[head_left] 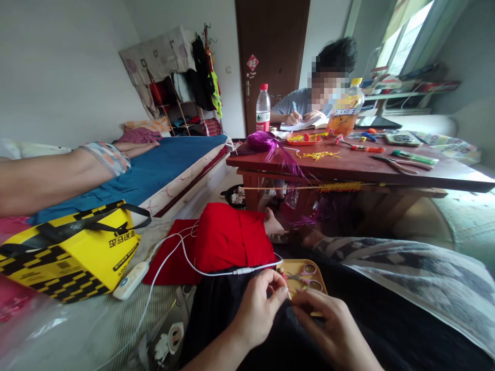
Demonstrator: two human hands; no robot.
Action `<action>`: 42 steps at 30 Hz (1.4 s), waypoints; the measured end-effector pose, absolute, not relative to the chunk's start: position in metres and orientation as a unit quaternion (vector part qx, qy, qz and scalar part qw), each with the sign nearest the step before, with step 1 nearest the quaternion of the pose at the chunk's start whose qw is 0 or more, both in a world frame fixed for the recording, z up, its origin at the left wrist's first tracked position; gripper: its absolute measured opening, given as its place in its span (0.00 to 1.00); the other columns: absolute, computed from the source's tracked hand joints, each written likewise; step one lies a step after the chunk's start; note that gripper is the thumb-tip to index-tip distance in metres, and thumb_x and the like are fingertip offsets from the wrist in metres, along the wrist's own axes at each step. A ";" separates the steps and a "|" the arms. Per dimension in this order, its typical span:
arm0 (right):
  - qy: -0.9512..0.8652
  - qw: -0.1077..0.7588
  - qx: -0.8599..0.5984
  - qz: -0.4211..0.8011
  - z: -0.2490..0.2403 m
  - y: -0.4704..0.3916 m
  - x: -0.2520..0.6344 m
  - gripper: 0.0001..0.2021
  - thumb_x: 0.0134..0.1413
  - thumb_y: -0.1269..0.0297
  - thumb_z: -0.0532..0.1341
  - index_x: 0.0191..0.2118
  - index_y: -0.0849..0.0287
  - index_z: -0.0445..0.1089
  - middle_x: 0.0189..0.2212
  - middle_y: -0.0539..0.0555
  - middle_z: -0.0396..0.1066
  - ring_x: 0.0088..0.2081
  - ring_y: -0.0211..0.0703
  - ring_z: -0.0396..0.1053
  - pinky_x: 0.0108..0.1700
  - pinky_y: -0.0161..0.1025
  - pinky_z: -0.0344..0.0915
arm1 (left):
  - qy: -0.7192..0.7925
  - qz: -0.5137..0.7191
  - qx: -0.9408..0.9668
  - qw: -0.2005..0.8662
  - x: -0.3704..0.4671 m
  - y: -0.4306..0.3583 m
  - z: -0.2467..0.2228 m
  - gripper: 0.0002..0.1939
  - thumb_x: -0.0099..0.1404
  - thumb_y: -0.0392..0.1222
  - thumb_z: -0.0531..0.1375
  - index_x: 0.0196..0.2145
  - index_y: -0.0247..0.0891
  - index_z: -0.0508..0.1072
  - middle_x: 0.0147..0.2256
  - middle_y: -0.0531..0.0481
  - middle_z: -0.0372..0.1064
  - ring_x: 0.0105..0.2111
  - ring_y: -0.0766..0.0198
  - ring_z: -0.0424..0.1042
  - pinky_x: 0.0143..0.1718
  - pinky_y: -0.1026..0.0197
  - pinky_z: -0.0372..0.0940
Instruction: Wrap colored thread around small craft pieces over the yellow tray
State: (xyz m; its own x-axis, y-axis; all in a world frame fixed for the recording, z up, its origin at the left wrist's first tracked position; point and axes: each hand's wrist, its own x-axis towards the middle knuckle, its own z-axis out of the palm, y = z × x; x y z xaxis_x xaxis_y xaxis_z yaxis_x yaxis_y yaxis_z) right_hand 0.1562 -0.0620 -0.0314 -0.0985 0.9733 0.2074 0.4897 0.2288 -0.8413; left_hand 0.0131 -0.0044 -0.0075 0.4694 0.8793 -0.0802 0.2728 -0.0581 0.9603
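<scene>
Above the black cloth on the lap, my left hand [260, 305] is closed, thumb and index finger pinched around something small and thin near a yellow tray [320, 272]. Close beside it on the right, my right hand [328, 314] is also pinched, its fingertips nearly meeting the left ones. Whatever the right fingertips hold is too small to name. Scissors [305, 278] with pinkish handles lie in the tray, just beyond the hands and partly hidden by them. A small red item [283, 275] shows by the left fingertips.
A red cloth bundle [232, 237] and white cable [216, 273] lie beyond the left hand. A yellow bag [88, 252] stands left. The brown table [348, 165] holds bottles, pliers [394, 162] and purple strands [266, 144]. One person [301, 103] writes there; another's legs [58, 178] rest on the bed.
</scene>
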 end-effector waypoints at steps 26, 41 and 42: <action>-0.624 0.432 -0.583 0.289 -0.037 -0.056 0.149 0.12 0.53 0.62 0.56 0.22 0.59 0.67 0.22 0.50 0.66 0.24 0.39 0.65 0.27 0.33 0.62 | 0.330 0.214 0.897 0.202 0.007 -0.014 -0.001 0.10 0.62 0.30 0.49 0.25 0.37 0.64 0.26 0.49 0.64 0.29 0.61 0.60 0.32 0.60 0.54; -0.518 0.521 -0.535 0.417 -0.027 -0.054 0.152 0.18 0.53 0.53 0.56 0.19 0.60 0.64 0.21 0.49 0.61 0.26 0.38 0.59 0.28 0.33 0.60 | 0.355 0.366 0.844 0.166 0.002 -0.021 0.019 0.05 0.60 0.32 0.52 0.33 0.38 0.66 0.32 0.48 0.66 0.34 0.59 0.63 0.38 0.58 0.54; -0.501 0.531 -0.525 0.436 -0.027 -0.054 0.152 0.18 0.52 0.52 0.56 0.19 0.60 0.65 0.21 0.49 0.61 0.25 0.38 0.59 0.27 0.34 0.60 | 0.341 0.375 0.841 0.188 0.001 -0.025 0.018 0.05 0.59 0.33 0.52 0.31 0.39 0.66 0.30 0.49 0.65 0.32 0.60 0.64 0.37 0.59 0.54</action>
State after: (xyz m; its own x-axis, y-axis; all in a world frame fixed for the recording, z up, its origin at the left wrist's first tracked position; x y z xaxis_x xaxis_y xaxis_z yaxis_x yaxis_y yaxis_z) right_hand 0.1521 -0.0540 -0.0269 0.1164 0.9904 0.0743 0.0629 0.0673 -0.9957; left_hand 0.0014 -0.0247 0.0179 0.4850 0.7156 0.5027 0.4325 -0.6959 0.5732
